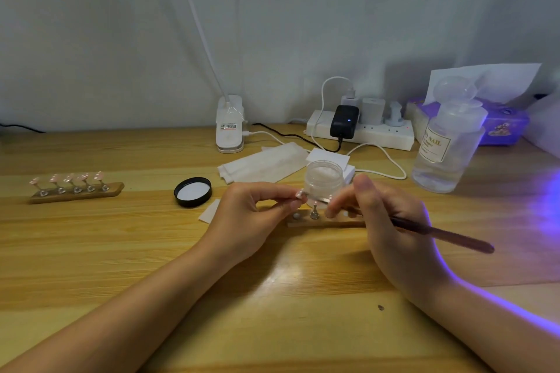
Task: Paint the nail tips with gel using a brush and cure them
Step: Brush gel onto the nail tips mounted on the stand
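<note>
Left of the open gel jar, five tips look painted; left hand pinches one nail tip, right hand grips the brush; curing remains

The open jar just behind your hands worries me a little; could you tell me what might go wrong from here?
The open jar stands right behind both hands; the right hand could knock it over with the brush. The nail tip pinched by the left hand might slip or smear.
</note>
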